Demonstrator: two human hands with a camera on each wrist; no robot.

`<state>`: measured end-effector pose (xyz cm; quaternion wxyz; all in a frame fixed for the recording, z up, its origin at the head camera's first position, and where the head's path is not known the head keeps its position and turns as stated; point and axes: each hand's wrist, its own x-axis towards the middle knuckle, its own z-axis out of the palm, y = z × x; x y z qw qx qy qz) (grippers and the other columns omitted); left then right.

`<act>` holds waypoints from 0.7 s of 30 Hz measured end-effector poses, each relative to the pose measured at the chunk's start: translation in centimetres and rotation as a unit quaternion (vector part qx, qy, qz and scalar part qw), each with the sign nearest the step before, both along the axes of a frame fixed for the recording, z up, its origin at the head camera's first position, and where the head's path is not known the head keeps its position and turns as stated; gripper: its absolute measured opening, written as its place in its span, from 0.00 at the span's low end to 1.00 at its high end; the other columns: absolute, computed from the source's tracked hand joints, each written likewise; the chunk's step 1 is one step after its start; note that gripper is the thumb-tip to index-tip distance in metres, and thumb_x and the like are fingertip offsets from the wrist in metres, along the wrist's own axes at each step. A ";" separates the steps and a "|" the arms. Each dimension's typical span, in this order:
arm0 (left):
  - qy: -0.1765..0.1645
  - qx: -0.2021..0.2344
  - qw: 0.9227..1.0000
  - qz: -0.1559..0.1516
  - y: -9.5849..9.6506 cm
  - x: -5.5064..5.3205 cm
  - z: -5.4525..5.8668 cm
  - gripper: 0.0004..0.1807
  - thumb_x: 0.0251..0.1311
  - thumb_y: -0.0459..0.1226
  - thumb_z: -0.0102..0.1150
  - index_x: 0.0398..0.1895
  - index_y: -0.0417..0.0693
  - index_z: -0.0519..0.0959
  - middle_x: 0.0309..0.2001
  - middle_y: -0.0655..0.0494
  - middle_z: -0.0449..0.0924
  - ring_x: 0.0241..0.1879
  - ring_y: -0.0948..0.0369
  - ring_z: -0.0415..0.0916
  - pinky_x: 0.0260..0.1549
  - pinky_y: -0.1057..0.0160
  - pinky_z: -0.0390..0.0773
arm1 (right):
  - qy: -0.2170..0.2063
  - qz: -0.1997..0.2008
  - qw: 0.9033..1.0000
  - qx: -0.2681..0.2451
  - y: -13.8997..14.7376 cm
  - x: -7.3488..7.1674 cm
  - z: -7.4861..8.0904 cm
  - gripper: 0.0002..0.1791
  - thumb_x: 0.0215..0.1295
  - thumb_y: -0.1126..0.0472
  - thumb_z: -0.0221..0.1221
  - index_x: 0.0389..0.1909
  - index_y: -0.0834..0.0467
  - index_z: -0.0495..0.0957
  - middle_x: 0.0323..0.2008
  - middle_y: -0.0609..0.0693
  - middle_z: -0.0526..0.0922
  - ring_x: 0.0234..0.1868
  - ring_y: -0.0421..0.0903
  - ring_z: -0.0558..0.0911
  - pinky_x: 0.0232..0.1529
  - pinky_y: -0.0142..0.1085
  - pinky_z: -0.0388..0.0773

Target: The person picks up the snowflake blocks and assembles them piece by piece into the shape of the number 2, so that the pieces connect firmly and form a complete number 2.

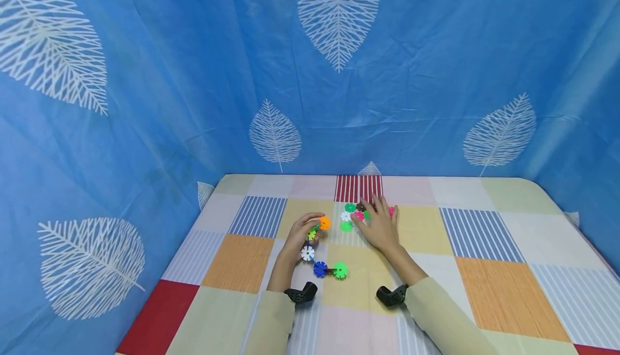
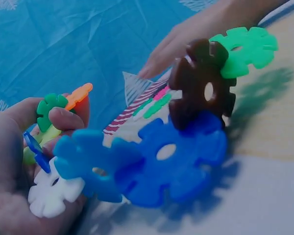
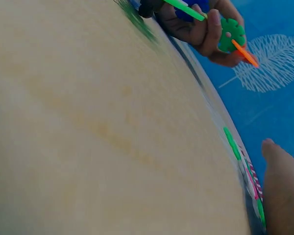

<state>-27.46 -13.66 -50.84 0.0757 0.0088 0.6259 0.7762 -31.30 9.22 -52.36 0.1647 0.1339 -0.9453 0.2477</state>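
My left hand (image 1: 293,242) pinches a chain of notched plastic snowflake discs near one end. An orange disc (image 1: 325,223) forms the tip, beside a dark green disc (image 2: 51,110) at the thumb and fingers. From the hand the chain runs through a white disc (image 1: 307,253), a light blue disc (image 2: 78,154), a blue disc (image 1: 320,272) and a brown disc (image 2: 191,81) to a bright green disc (image 1: 340,275). Fingers spread, my right hand (image 1: 382,231) reaches over a group of loose discs and partly hides them; its fingertips are at the pile.
Among the loose discs are a green disc (image 1: 346,227), a white disc (image 1: 345,216) and a pink disc (image 1: 391,211). They lie on a patchwork-patterned tablecloth (image 1: 232,306). Behind the table's far edge hangs a blue curtain (image 1: 411,118) with white leaf prints.
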 end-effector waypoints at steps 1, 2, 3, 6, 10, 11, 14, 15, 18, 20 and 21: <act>0.001 0.003 1.000 -0.003 -0.1 0.0 0.0 0.18 0.63 0.38 0.54 0.53 0.40 0.74 0.41 0.50 0.73 0.15 0.66 0.63 0.13 0.74 0.63 | -0.005 0.010 1.000 0.025 -0.4 -0.2 0.0 0.36 0.62 0.36 0.49 0.66 0.52 0.64 0.68 0.59 0.55 0.68 0.61 0.49 0.61 0.65 0.34; 0.000 0.006 1.000 -0.006 -0.1 0.0 0.0 0.18 0.63 0.39 0.54 0.53 0.39 0.74 0.40 0.50 0.73 0.15 0.66 0.64 0.13 0.74 0.63 | -0.010 0.022 0.999 0.047 -0.8 -0.4 0.0 0.36 0.62 0.34 0.47 0.66 0.50 0.63 0.69 0.57 0.54 0.69 0.60 0.49 0.61 0.64 0.33; -0.001 0.007 1.000 -0.010 -0.1 0.0 -0.1 0.18 0.63 0.39 0.54 0.53 0.39 0.74 0.39 0.51 0.73 0.15 0.66 0.64 0.13 0.74 0.63 | -0.016 0.033 0.997 0.071 -1.2 -0.5 0.0 0.36 0.62 0.33 0.45 0.67 0.48 0.62 0.69 0.56 0.54 0.69 0.59 0.49 0.61 0.64 0.33; -0.004 0.008 1.000 -0.012 -0.2 -0.1 -0.1 0.17 0.62 0.40 0.55 0.51 0.41 0.76 0.38 0.52 0.73 0.16 0.66 0.64 0.13 0.74 0.64 | -0.034 0.059 0.991 0.119 -1.8 -0.7 0.1 0.35 0.63 0.32 0.42 0.68 0.43 0.60 0.69 0.52 0.54 0.69 0.57 0.50 0.63 0.61 0.34; -0.005 0.003 1.000 -0.006 0.2 -0.2 0.0 0.15 0.62 0.39 0.55 0.50 0.42 0.77 0.39 0.50 0.74 0.15 0.66 0.64 0.13 0.74 0.64 | -0.057 0.066 0.988 0.129 -1.0 -0.6 0.3 0.33 0.65 0.34 0.40 0.68 0.43 0.59 0.69 0.52 0.56 0.69 0.57 0.51 0.64 0.59 0.34; -0.004 0.000 1.000 -0.005 0.2 -0.2 0.0 0.15 0.62 0.39 0.54 0.50 0.42 0.77 0.39 0.50 0.74 0.15 0.66 0.64 0.13 0.74 0.64 | -0.060 0.064 0.988 0.128 -0.7 -0.6 0.3 0.33 0.66 0.35 0.40 0.68 0.44 0.59 0.69 0.53 0.56 0.69 0.58 0.50 0.64 0.59 0.34; 0.001 -0.005 1.000 -0.004 0.4 -0.3 0.1 0.15 0.62 0.39 0.54 0.50 0.42 0.77 0.41 0.50 0.74 0.15 0.66 0.64 0.12 0.75 0.63 | -0.069 0.050 0.989 0.124 0.6 -0.4 0.4 0.32 0.67 0.36 0.40 0.69 0.45 0.58 0.69 0.55 0.55 0.69 0.58 0.48 0.64 0.59 0.33; 0.003 -0.006 1.000 -0.005 0.4 -0.3 0.1 0.15 0.62 0.38 0.54 0.50 0.41 0.76 0.41 0.50 0.74 0.15 0.66 0.64 0.12 0.74 0.63 | -0.070 0.044 0.989 0.124 1.1 -0.3 0.3 0.32 0.67 0.36 0.40 0.69 0.45 0.58 0.69 0.55 0.55 0.69 0.58 0.48 0.64 0.59 0.33; 0.004 -0.010 1.000 -0.012 0.6 -0.1 0.3 0.15 0.63 0.37 0.53 0.51 0.40 0.76 0.40 0.51 0.74 0.15 0.66 0.64 0.13 0.74 0.63 | -0.077 0.034 0.989 0.121 2.3 0.3 0.3 0.32 0.68 0.38 0.41 0.69 0.46 0.58 0.69 0.56 0.54 0.69 0.59 0.47 0.64 0.60 0.34; 0.006 -0.013 1.000 -0.016 0.6 0.0 0.2 0.16 0.64 0.37 0.53 0.51 0.39 0.76 0.39 0.51 0.74 0.15 0.66 0.64 0.13 0.74 0.64 | -0.078 0.030 0.989 0.120 3.0 0.9 0.2 0.32 0.68 0.38 0.41 0.69 0.47 0.58 0.69 0.56 0.54 0.69 0.59 0.47 0.63 0.61 0.34; 0.007 -0.014 1.000 -0.016 0.6 0.1 0.2 0.16 0.64 0.37 0.53 0.51 0.39 0.75 0.39 0.51 0.74 0.15 0.66 0.64 0.13 0.74 0.64 | -0.079 0.028 0.989 0.121 3.2 1.2 0.2 0.32 0.68 0.38 0.41 0.69 0.48 0.58 0.69 0.57 0.54 0.69 0.59 0.47 0.63 0.61 0.34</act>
